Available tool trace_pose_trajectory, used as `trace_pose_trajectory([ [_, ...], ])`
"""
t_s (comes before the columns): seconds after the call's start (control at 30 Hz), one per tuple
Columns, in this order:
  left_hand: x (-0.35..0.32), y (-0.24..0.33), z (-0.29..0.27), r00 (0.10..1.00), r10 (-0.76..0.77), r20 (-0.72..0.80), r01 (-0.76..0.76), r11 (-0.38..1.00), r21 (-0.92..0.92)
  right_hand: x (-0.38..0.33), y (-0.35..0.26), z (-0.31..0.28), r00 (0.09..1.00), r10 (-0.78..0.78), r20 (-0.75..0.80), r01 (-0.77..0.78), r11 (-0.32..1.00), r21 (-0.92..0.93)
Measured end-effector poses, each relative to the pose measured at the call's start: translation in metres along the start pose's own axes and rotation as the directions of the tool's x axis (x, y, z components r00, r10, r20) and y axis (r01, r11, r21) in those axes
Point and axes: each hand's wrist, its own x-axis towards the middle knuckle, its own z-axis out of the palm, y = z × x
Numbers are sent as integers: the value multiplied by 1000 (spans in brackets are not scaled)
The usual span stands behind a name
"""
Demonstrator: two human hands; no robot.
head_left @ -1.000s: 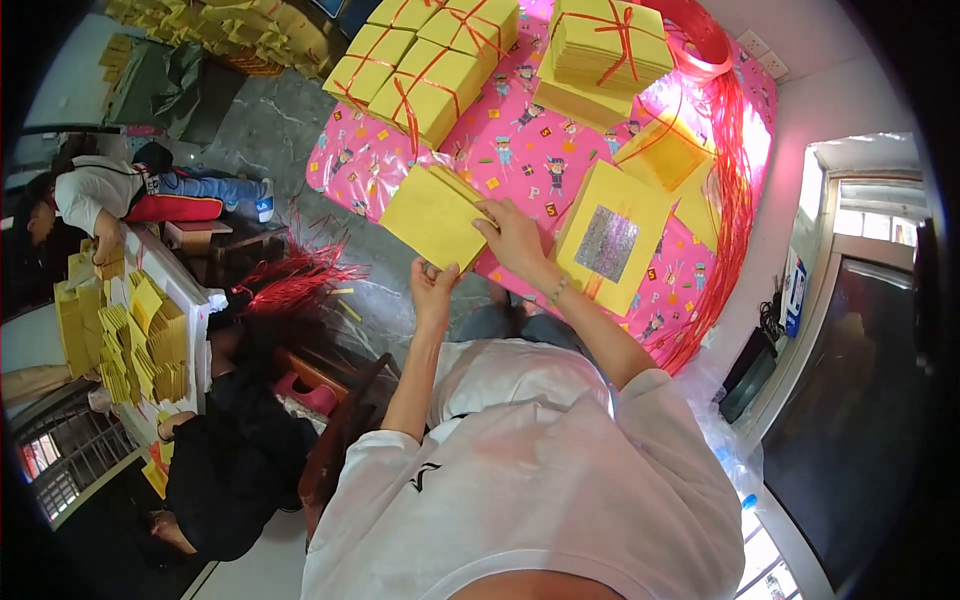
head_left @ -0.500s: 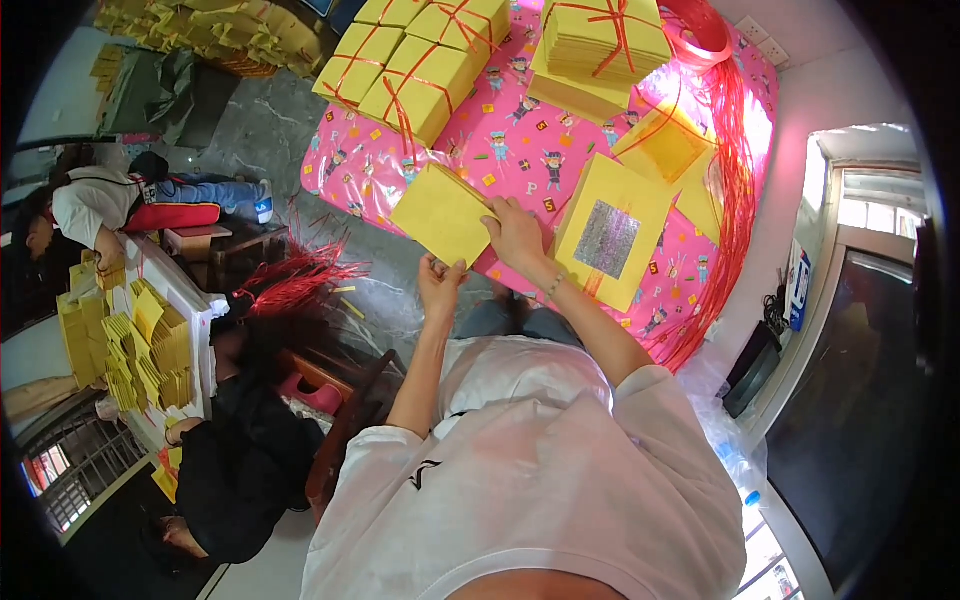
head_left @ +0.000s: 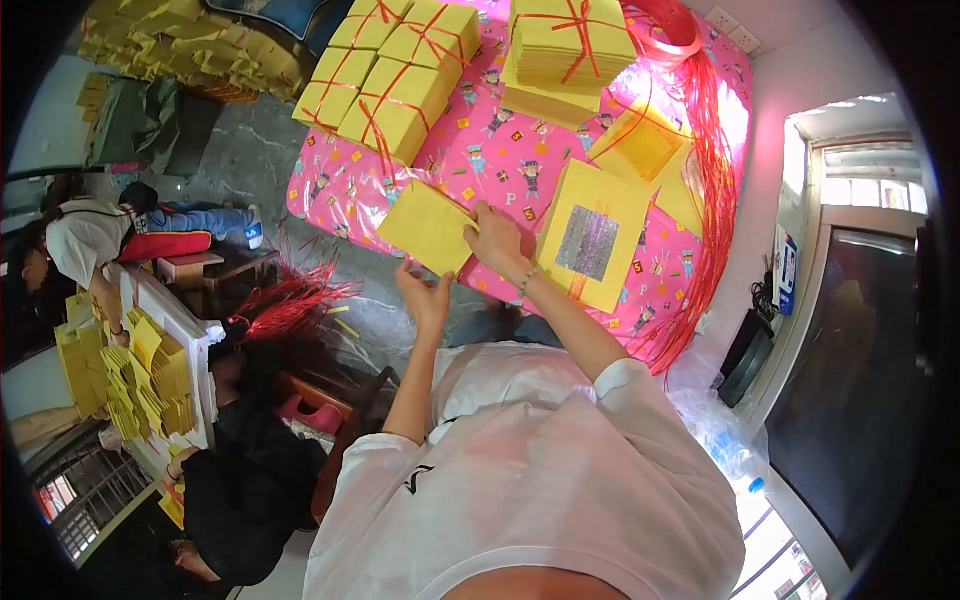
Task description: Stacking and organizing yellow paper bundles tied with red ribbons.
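A squared stack of yellow paper (head_left: 424,228) lies near the front edge of the pink patterned tabletop (head_left: 340,200). My right hand (head_left: 497,243) is closed on its right side, fingers over the edge. At the near edge, my left hand (head_left: 427,298) grips the stack, thumb and forefinger set apart along it. Just right of my right hand lies another yellow paper pile (head_left: 612,205), bearing a silvery square (head_left: 590,243). Part of an orange-printed yellow sheet (head_left: 640,146) shows behind that pile.
Yellow bundles tied with red string (head_left: 400,110) stand at the back left, and another tied stack (head_left: 570,50) at the back. Red strings (head_left: 705,190) hang along the right side. Two people work at a side table (head_left: 180,300) on the left, near red strands (head_left: 290,300).
The scene has shifted slightly left in the view. My left thumb and forefinger have spread wider along the stack's near edge. My right hand stays on the stack's right side.
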Motion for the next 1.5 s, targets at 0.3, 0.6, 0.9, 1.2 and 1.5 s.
trace_pose_trajectory([
  [0.3,18,17,-9,756,556,345,-654,616,439,0,-3,2,999,46,19,-45,998,-50],
  [0.6,29,2,-4,748,542,383,-661,663,352,-12,-6,-1,991,69,-114,-72,997,-25],
  [0.9,31,4,0,757,518,398,-650,657,382,-5,9,5,994,81,-70,-81,997,14],
  [1.2,24,16,-9,777,499,383,-629,628,458,-54,18,-44,964,-65,-257,134,956,262],
  [1.5,23,30,-11,800,498,334,-600,647,471,-117,102,-107,880,51,-471,115,942,316],
])
